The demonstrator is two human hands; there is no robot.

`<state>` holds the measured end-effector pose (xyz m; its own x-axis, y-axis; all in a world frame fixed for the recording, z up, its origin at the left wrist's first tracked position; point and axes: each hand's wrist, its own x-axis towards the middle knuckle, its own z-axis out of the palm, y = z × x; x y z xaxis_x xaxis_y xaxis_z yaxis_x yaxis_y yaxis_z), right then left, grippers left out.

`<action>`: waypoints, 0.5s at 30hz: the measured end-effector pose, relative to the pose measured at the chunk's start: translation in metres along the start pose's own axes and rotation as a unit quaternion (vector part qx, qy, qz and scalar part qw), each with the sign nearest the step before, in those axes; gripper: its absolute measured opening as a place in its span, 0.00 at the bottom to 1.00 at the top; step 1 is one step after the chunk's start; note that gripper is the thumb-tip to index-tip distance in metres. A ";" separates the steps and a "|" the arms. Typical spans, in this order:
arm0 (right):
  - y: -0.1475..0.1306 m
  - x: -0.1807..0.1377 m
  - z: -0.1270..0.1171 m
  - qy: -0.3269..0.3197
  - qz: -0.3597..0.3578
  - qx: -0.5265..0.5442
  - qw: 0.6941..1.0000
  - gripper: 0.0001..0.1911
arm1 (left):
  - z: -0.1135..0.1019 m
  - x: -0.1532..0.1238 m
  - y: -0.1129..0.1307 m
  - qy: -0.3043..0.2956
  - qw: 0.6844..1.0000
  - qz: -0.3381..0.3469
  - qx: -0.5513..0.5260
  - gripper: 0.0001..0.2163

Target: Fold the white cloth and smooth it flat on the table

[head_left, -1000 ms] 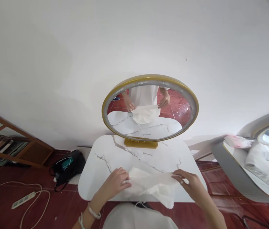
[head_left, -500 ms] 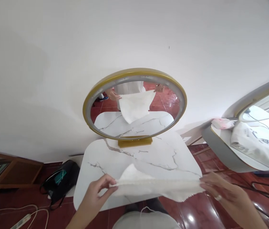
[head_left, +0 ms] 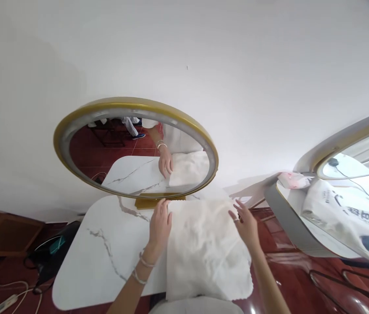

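A white cloth point(head_left: 204, 248) with a zigzag-cut edge lies spread and lightly wrinkled over the right part of the marble-patterned table point(head_left: 106, 261). Its near end hangs past the table's front edge. My left hand point(head_left: 161, 224) rests at the cloth's far left corner, fingers stretched forward and the thumb along its side edge. By the far right corner is my right hand point(head_left: 245, 222), open with spread fingers, the fingertips at the cloth's edge. Whether those fingertips touch it I cannot tell.
A gold-rimmed oval mirror point(head_left: 135, 161) stands on the table's far side against the wall. To the right, a second table point(head_left: 282, 218) carries a tissue pack point(head_left: 293, 179) and a printed white cloth bag point(head_left: 344, 213). A black bag point(head_left: 60, 248) and a power strip point(head_left: 3, 304) are at left.
The cloth, held stretched in the air between both hands, now lies flat on the table. Both hands have let go of their pinch and come closer together. The view has shifted right.
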<state>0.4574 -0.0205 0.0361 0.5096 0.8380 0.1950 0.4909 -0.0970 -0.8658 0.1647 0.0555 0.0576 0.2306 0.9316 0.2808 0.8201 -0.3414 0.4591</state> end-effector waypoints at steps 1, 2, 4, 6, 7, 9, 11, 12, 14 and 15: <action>0.018 -0.005 0.013 0.007 -0.020 -0.027 0.999 0.30 | 0.023 -0.009 0.001 -0.011 1.000 0.001 0.012 0.16; 0.036 -0.013 0.023 0.001 -0.038 -0.051 0.998 0.29 | 0.044 -0.019 0.001 -0.029 0.999 0.004 0.026 0.16; 0.067 -0.030 0.040 -0.039 -0.069 -0.096 0.992 0.27 | 0.079 -0.035 0.003 -0.066 0.996 0.016 0.052 0.16; 0.091 -0.041 0.052 -0.073 -0.098 -0.139 0.983 0.27 | 0.107 -0.043 0.002 -0.077 0.994 0.034 0.074 0.18; 0.099 -0.043 0.058 -0.085 -0.109 -0.162 0.977 0.27 | 0.119 -0.043 0.001 -0.073 0.993 0.043 0.084 0.20; 0.111 -0.039 0.069 -0.105 -0.124 -0.212 0.964 0.27 | 0.138 -0.038 -0.002 -0.056 0.992 0.052 0.103 0.22; 0.116 -0.029 0.079 -0.128 -0.130 -0.266 0.947 0.27 | 0.152 -0.031 -0.007 -0.038 0.991 0.051 0.122 0.24; 0.117 -0.022 0.083 -0.139 -0.132 -0.294 0.936 0.27 | 0.157 -0.028 -0.009 -0.030 0.990 0.050 0.130 0.25; 0.116 -0.010 0.090 -0.154 -0.136 -0.343 0.916 0.27 | 0.163 -0.021 -0.012 -0.018 0.989 0.045 0.142 0.25; 0.114 -0.004 0.092 -0.158 -0.137 -0.362 0.908 0.27 | 0.165 -0.017 -0.012 -0.014 0.989 0.041 0.145 0.26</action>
<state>0.4462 0.0142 -0.1054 0.1255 0.9853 0.1157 0.9631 -0.0930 -0.2527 0.2370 0.0644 -0.0914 0.3131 0.9072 0.2808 0.9130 -0.3690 0.1741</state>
